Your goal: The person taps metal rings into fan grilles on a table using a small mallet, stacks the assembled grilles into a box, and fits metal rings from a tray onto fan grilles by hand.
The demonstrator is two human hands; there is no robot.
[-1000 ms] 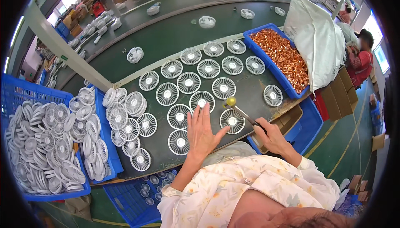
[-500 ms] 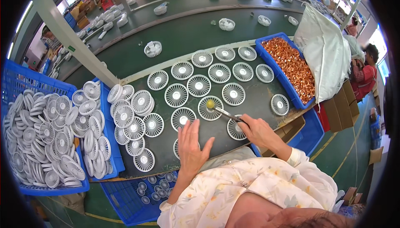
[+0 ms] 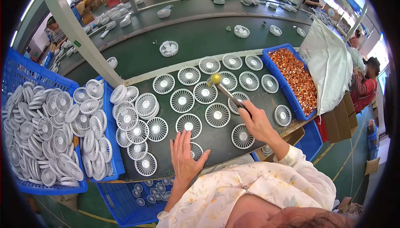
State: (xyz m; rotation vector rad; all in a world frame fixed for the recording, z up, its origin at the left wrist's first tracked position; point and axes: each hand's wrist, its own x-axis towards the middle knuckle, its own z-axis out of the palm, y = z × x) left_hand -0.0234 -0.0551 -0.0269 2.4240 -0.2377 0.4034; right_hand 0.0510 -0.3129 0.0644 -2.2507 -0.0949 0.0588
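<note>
- Right hand (image 3: 259,124) grips a hammer (image 3: 230,96), head above white discs (image 3: 217,115) spread across the counter (image 3: 216,138);
- left hand (image 3: 185,161) unclenched, overlapping near discs;
- finished ones cannot be told apart; many more fill blue crates (image 3: 41,78).

Our right hand (image 3: 258,124) has swung the hammer (image 3: 215,78) from over one grille (image 3: 217,115) toward those farther back. Our left hand (image 3: 186,157) has drawn closer to us, leaving that same grille for a nearer grille (image 3: 188,122), while white casings (image 3: 168,48) have travelled rightward along the belt (image 3: 200,38).
</note>
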